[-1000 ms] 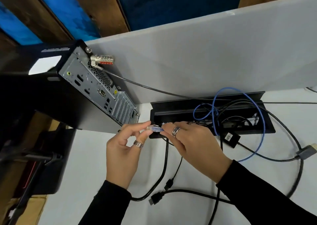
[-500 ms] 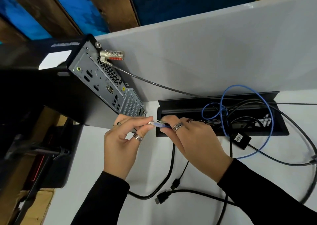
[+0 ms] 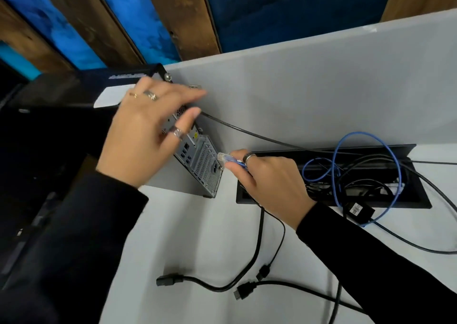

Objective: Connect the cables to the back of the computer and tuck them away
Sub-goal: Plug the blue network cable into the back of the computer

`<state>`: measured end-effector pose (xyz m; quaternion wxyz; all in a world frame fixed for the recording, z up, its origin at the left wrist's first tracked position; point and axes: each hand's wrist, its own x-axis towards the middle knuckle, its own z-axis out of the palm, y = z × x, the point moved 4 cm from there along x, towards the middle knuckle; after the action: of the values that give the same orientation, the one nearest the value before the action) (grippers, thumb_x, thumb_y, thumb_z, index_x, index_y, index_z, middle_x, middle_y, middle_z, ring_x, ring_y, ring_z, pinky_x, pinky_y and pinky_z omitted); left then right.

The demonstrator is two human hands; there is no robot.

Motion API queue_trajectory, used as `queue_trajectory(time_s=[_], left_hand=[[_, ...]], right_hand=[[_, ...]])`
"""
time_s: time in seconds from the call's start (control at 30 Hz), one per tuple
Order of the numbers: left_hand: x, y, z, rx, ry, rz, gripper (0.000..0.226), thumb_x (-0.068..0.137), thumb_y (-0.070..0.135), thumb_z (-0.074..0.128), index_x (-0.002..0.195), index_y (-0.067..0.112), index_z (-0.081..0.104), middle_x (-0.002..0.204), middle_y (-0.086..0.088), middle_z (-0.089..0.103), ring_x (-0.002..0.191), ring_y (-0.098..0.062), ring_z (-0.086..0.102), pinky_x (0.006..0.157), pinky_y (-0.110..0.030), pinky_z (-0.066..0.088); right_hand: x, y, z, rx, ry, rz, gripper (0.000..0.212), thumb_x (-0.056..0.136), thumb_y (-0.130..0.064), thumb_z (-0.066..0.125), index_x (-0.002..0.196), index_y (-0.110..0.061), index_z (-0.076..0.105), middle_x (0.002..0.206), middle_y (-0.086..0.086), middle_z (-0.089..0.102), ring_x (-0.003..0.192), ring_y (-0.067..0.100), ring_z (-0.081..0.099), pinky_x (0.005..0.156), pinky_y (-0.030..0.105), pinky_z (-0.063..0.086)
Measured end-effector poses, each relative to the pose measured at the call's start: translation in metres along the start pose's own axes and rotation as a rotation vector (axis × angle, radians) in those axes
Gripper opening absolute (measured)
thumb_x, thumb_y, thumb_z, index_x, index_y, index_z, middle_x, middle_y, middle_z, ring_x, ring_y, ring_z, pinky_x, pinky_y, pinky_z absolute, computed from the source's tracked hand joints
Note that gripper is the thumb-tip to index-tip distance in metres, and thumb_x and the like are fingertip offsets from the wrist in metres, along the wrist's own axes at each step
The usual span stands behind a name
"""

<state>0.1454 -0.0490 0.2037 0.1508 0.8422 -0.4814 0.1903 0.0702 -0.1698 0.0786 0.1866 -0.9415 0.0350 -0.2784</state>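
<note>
Your left hand (image 3: 146,135) has left the plug and risen to the back of the computer (image 3: 197,160), fingers spread loosely and holding nothing — it hides most of the upper ports. Your right hand (image 3: 269,177) pinches the blue cable (image 3: 358,135) just behind its clear plug (image 3: 222,157), which sits just beside the rear panel; whether it touches is unclear. That cable loops from the open black cable tray (image 3: 405,201), crowded with tangled black leads.
</note>
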Motion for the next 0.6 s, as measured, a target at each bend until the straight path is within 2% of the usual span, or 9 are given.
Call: queue_trajectory(time_s=[0.13, 0.27, 0.37, 0.53, 0.6], left_hand=[[0.022, -0.027, -0.012, 0.054, -0.026, -0.075, 0.031, 0.093, 0.030, 0.049, 0.119, 0.016, 0.061, 0.114, -0.006, 0.065, 0.105, -0.027, 0.050, 0.090, -0.038, 0.037], [0.031, -0.052, -0.009, 0.031, -0.126, -0.130, 0.040, 0.090, 0.037, 0.050, 0.122, 0.015, 0.059, 0.118, -0.008, 0.063, 0.112, -0.026, 0.050, 0.096, -0.030, 0.034], [0.033, -0.058, -0.007, 0.000, -0.194, -0.173, 0.046, 0.085, 0.039, 0.053, 0.126, 0.018, 0.055, 0.123, -0.004, 0.060, 0.118, -0.020, 0.049, 0.101, -0.027, 0.034], [0.033, -0.060, -0.003, 0.050, -0.198, -0.251, 0.056, 0.082, 0.045, 0.051, 0.132, 0.020, 0.048, 0.128, -0.003, 0.055, 0.121, -0.022, 0.046, 0.098, -0.038, 0.038], [0.033, -0.060, 0.000, 0.111, -0.219, -0.257, 0.058, 0.083, 0.045, 0.053, 0.134, 0.018, 0.043, 0.130, -0.006, 0.053, 0.122, -0.024, 0.044, 0.098, -0.040, 0.038]], right_hand=[[0.015, -0.004, 0.008, -0.024, 0.014, -0.018, 0.035, 0.087, -0.045, 0.042, 0.093, -0.024, 0.070, 0.036, 0.000, 0.050, 0.033, 0.016, 0.049, 0.043, 0.017, 0.016], [0.022, -0.007, 0.019, -0.023, -0.026, -0.012, 0.033, 0.088, -0.044, 0.039, 0.090, -0.025, 0.067, 0.035, 0.000, 0.049, 0.032, 0.017, 0.049, 0.039, 0.018, 0.004], [0.023, -0.008, 0.033, -0.002, -0.064, 0.000, 0.033, 0.090, -0.040, 0.037, 0.084, -0.023, 0.063, 0.038, 0.000, 0.050, 0.034, 0.017, 0.052, 0.039, 0.016, 0.012], [0.031, -0.011, 0.046, 0.054, -0.048, 0.007, 0.032, 0.089, -0.038, 0.037, 0.079, -0.021, 0.062, 0.046, -0.003, 0.056, 0.041, 0.015, 0.055, 0.041, 0.016, 0.014], [0.037, -0.011, 0.046, 0.063, -0.019, 0.000, 0.026, 0.089, -0.035, 0.045, 0.077, -0.020, 0.062, 0.050, -0.004, 0.057, 0.042, 0.015, 0.054, 0.039, 0.014, 0.005]])
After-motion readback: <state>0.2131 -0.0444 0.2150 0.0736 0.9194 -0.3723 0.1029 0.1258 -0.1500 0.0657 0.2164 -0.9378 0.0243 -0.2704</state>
